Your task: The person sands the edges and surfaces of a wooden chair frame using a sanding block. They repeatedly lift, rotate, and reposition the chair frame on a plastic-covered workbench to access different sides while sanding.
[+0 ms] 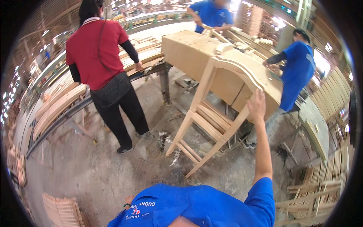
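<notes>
An unfinished pale wooden chair frame (207, 126) stands tilted in front of me, with a curved top rail and several crossbars. My right hand (257, 106) grips its upper right corner, where the upright meets the top rail. Low down by my side, only a small part of my left hand (129, 199) shows, with a dark band at the wrist. Its fingers are hidden behind my blue shirt, so whether it holds anything does not show.
Behind the frame is a large plywood-sided workbench (185, 47). A person in red (99, 56) stands left beside a rack of wooden strips (62, 108). Two people in blue (215, 15) work around the bench. Stacked wooden parts (62, 210) lie lower left, more slats (321, 189) lower right.
</notes>
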